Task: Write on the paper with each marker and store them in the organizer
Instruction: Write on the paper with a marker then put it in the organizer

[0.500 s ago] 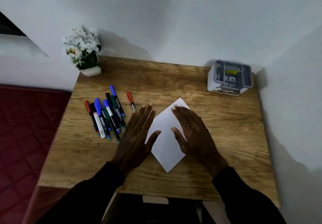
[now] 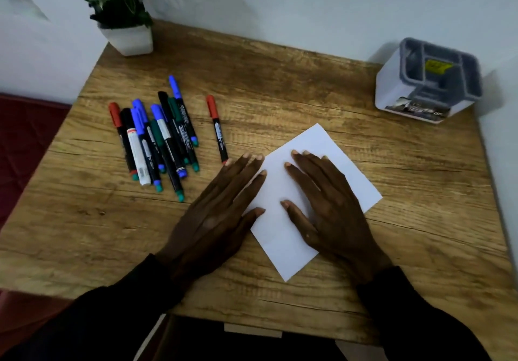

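Note:
A white sheet of paper (image 2: 322,147) lies turned like a diamond on the wooden table (image 2: 280,85). My left hand (image 2: 218,209) rests flat at its left edge, partly on the wood. My right hand (image 2: 325,206) lies flat on the sheet with fingers spread. Both hold nothing. Several capped markers (image 2: 157,139) in red, blue, black and green lie bunched to the left. One red-capped marker (image 2: 217,129) lies apart, its lower end by my left fingertips. The white and grey organizer (image 2: 426,83) stands at the back right corner.
A white pot of flowers (image 2: 127,38) stands at the table's back left corner. White walls close the back and the right side. A dark red mattress (image 2: 25,136) lies beyond the left edge.
The view has come closer and lower over the table. Both hands stay flat at the paper, about where they were.

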